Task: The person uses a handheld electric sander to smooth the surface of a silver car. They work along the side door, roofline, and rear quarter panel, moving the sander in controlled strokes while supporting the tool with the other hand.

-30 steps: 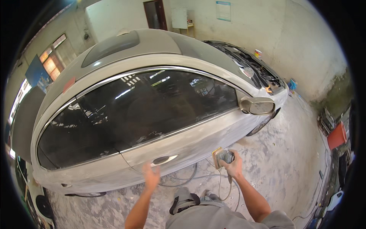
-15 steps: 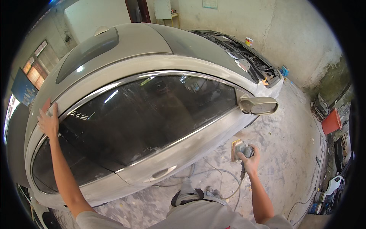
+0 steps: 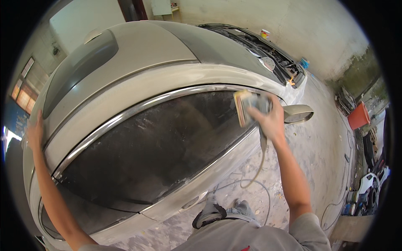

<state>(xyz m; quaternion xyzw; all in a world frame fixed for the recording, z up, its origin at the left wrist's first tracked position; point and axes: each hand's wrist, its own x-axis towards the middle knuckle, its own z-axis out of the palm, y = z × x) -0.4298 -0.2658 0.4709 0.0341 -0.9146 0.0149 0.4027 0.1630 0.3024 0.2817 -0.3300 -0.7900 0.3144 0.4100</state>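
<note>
Gripped in my right hand (image 3: 270, 121) is a power sander (image 3: 253, 104), its flat yellowish pad turned to the left and a hose (image 3: 263, 146) hanging from it. The sander is raised in front of the front end of the car's dark side window (image 3: 167, 138), near the wing mirror (image 3: 299, 114); motion smears it, and I cannot tell whether it touches the car. My left hand (image 3: 34, 133) lies against the rear roof edge of the dull beige car (image 3: 146, 42), fingers stretched out. The reddish sheet seen there earlier does not show now.
The hose loops over the dusty floor (image 3: 318, 167) by my feet. The engine bay (image 3: 268, 54) lies open at the far right. A red bucket (image 3: 359, 116) and assorted parts (image 3: 368, 188) line the right wall. A small can (image 3: 264, 34) stands beyond the engine bay.
My right hand has lifted the sander from low beside the car up to the window's front end. My left hand has slid left and rearward along the roof edge. The view has shifted.
</note>
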